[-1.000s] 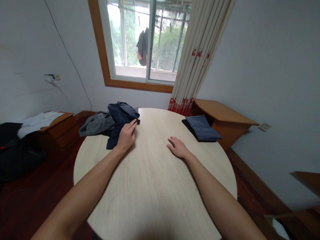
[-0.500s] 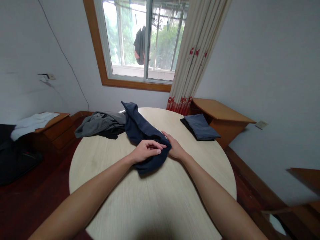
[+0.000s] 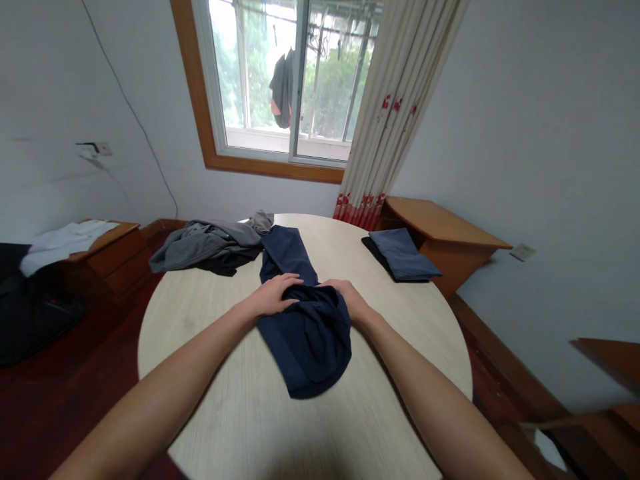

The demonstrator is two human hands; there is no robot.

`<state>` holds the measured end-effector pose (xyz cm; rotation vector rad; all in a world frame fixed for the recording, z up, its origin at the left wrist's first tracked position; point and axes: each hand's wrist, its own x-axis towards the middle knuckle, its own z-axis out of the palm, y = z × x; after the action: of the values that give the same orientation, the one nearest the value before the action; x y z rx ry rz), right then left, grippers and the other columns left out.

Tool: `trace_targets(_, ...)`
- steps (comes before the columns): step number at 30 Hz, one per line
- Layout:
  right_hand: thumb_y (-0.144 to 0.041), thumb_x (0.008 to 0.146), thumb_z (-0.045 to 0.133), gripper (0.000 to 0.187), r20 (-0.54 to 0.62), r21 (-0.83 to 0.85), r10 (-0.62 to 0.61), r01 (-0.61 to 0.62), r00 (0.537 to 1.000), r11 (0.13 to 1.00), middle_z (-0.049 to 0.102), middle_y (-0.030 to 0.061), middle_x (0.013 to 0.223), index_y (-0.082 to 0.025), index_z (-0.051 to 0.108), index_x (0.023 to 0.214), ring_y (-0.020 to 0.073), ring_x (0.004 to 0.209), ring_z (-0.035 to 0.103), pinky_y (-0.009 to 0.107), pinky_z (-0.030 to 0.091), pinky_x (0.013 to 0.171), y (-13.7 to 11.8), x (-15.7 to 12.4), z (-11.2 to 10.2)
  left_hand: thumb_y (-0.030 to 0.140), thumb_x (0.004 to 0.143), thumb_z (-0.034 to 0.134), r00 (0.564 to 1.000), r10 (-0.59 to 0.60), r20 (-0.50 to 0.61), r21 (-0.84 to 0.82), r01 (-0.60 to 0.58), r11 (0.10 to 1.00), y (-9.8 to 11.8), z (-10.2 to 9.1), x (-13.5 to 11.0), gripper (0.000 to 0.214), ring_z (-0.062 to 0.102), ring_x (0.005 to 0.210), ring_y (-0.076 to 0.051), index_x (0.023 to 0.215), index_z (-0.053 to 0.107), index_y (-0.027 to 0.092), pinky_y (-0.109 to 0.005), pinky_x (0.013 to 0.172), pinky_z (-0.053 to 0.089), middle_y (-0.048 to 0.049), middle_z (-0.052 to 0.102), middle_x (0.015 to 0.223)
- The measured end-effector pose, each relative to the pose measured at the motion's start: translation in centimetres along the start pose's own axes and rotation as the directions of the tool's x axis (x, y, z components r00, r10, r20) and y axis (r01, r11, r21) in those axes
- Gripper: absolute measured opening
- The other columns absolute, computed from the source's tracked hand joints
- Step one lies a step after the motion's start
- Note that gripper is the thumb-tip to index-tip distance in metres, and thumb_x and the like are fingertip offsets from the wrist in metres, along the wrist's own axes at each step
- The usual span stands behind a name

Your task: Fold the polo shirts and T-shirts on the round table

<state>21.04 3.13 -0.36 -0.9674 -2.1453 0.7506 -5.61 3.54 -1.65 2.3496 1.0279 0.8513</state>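
Observation:
A navy garment [image 3: 313, 340] lies bunched on the round table, one strip stretching toward the back and a wide loose part folded toward me. Its exact kind does not show. On its left side rests my left hand [image 3: 273, 295], thumb and fingers apart against the cloth. My right hand [image 3: 350, 298] grips the garment's right edge, its fingertips partly hidden by fabric. At the back left, a heap of grey clothing [image 3: 210, 240] with black cloth under it touches or nearly touches the navy strip.
Folded dark grey and black clothes [image 3: 403, 255] lie at the back right of the pale round table [image 3: 200, 360]. Behind are a wooden desk [image 3: 445, 220], a curtain [image 3: 385, 133] and a window. White cloth [image 3: 70, 243] covers a low cabinet at left.
The navy garment's near part has spread out toward me, and its far end has dropped flat. My left hand has shifted left with its fingers wider apart; the right hand stays at the garment's edge.

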Motion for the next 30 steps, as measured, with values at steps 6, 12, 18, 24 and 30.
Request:
trace_targets(6,-0.034,0.076,0.059,0.023,-0.431,0.030,0.100,-0.097,0.897,0.995,0.066,-0.0002,0.069,-0.015,0.072,0.074,0.0193,0.071,0.060,0.027,0.045,0.065,1.6,-0.6,-2.6,0.031,0.083,0.069,1.000,0.003,0.026,0.056,-0.004,0.998,-0.1,0.3,-0.1,0.059,0.047,0.140,-0.029,0.140,0.056,0.021,-0.047,0.119,0.035,-0.0132,0.049,0.152)
trace_targets(12,-0.035,0.071,0.057,0.025,-0.504,0.025,0.153,-0.162,0.850,0.986,0.065,0.0011,0.064,-0.014,0.070,0.069,0.0175,0.066,0.055,0.026,0.040,0.062,2.0,-0.7,-3.7,0.023,0.079,0.067,0.997,-0.075,-0.010,0.127,0.076,0.989,1.1,-0.1,0.2,0.023,0.067,0.104,-0.025,0.101,0.073,0.021,-0.038,0.095,0.051,-0.0067,0.073,0.108)
trace_targets(18,-0.048,0.074,0.058,0.039,-0.694,-0.032,0.179,-0.278,0.698,0.960,0.069,0.0061,0.068,-0.012,0.072,0.074,0.0216,0.068,0.058,0.029,0.042,0.062,3.7,-1.2,-6.7,0.026,0.084,0.056,0.861,-0.118,-0.494,0.078,0.179,0.981,1.7,-4.0,0.2,0.016,0.064,0.075,-0.019,0.091,0.069,0.019,-0.029,0.074,0.050,-0.0023,0.072,0.084)
trace_targets(24,-0.049,0.073,0.062,0.043,-0.719,0.055,0.311,-0.395,0.622,0.917,0.075,0.0122,0.083,-0.010,0.075,0.088,0.0285,0.080,0.067,0.033,0.051,0.068,5.7,-1.8,-7.6,0.020,0.081,0.051,0.621,-0.242,-0.745,-0.055,0.305,0.951,-0.8,-6.7,-0.2,0.018,0.061,0.073,-0.017,0.094,0.064,0.017,-0.027,0.070,0.050,-0.0031,0.066,0.083)
trace_targets(30,-0.031,0.076,0.060,0.055,-0.539,-0.144,0.087,-0.193,0.838,0.971,0.065,0.0147,0.133,-0.015,0.063,0.128,0.0296,0.122,0.060,0.045,0.044,0.108,6.4,-1.2,-6.3,0.009,0.078,0.045,0.822,0.090,-0.562,0.272,0.081,0.959,3.0,-5.7,-0.3,0.033,0.061,0.110,-0.024,0.101,0.066,0.019,-0.042,0.101,0.047,-0.0084,0.069,0.109)
